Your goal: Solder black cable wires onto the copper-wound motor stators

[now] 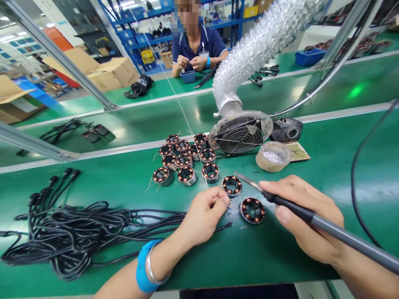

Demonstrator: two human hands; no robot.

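Observation:
In my right hand (308,216) is a soldering iron (288,205), its tip pointing left above the bench beside a copper-wound stator (232,185). My left hand (207,214) is closed in a pinch just left of that stator, with thin wire ends showing at the fingertips; the rest of what it pinches is hidden. A second stator ring (252,210) lies between my hands, nearer to me. Black cables (149,220) run from the left toward and under my left hand, and one stripped end (229,225) pokes out past the wrist.
Several stators (183,160) stand grouped behind my left hand. A fume extractor fan (240,135) with a silver duct (249,58), a tub of solder bits (272,156) and an iron stand (286,129) are at the back. Coiled cables (81,232) lie left. A co-worker (198,50) sits opposite.

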